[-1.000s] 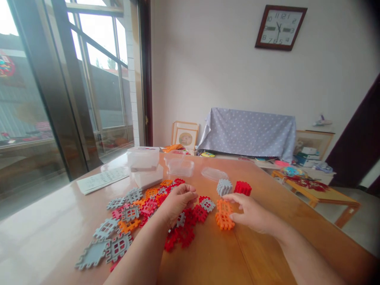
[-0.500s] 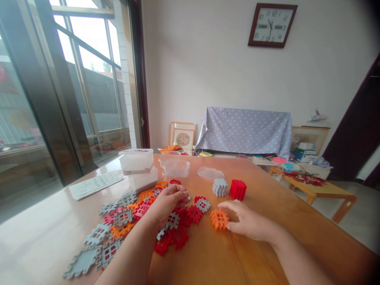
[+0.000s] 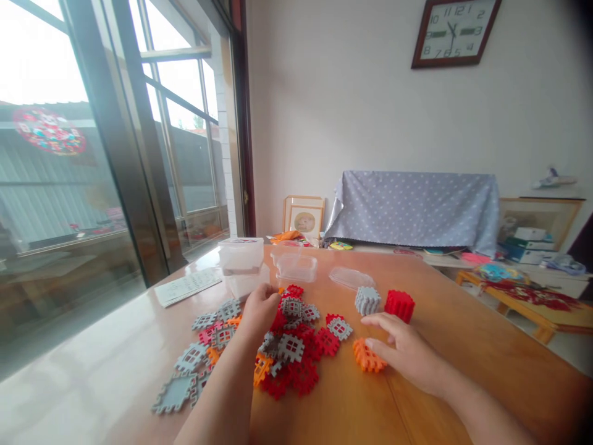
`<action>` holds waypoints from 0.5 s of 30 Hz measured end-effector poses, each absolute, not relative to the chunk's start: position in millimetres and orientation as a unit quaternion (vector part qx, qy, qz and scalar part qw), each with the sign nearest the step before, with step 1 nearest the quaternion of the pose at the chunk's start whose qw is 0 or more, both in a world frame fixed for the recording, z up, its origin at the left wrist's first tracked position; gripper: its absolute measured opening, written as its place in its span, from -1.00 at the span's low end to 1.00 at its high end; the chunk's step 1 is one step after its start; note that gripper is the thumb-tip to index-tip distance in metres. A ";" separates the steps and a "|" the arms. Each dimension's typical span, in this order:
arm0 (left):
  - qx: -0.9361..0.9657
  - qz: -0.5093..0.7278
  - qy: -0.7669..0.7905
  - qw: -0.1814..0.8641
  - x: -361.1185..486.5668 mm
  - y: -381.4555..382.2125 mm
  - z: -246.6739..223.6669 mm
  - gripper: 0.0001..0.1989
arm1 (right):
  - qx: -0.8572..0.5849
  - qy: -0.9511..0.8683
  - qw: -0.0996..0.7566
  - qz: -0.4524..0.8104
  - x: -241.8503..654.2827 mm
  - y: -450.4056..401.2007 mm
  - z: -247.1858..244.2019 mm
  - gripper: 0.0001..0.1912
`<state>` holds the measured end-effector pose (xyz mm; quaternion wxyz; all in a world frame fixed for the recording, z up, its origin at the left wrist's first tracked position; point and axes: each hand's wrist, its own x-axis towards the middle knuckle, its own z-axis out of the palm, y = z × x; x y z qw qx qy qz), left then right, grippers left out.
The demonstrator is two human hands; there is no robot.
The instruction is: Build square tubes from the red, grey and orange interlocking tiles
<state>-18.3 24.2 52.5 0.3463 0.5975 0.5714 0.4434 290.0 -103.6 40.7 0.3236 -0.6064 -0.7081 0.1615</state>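
Note:
My left hand (image 3: pixel 262 309) is closed over the far part of a loose pile of interlocking plastic tiles. Its fingertips are largely hidden, so whatever they grip cannot be made out. Grey tiles (image 3: pixel 291 348), red tiles (image 3: pixel 303 374) and orange tiles (image 3: pixel 262 369) overlap around it, several with window-like openings. On the right, my right hand (image 3: pixel 407 352) has thumb and fingers apart, the thumb beside or on the edge of a stack of orange tiles (image 3: pixel 367 357). Past its fingertips stand a stack of grey tiles (image 3: pixel 367 301) and a stack of red tiles (image 3: pixel 399 305).
Behind the pile are a translucent box (image 3: pixel 241 256), a clear tub (image 3: pixel 296 268) and a clear lid (image 3: pixel 352 277). A printed sheet (image 3: pixel 188 287) lies at the left on the wooden table (image 3: pixel 343 408). A low bench (image 3: pixel 551 304) stands beyond the table's right side.
The camera view has turned left, shifting everything rightward. My left hand has moved toward the far left of the pile and now shows its back. My right hand stays by the orange stack.

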 end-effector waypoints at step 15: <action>0.798 0.230 0.542 0.129 -13.8 19.2 40.7 -0.56 | -0.597 -0.734 0.263 0.186 199.8 -95.7 59.8 -0.28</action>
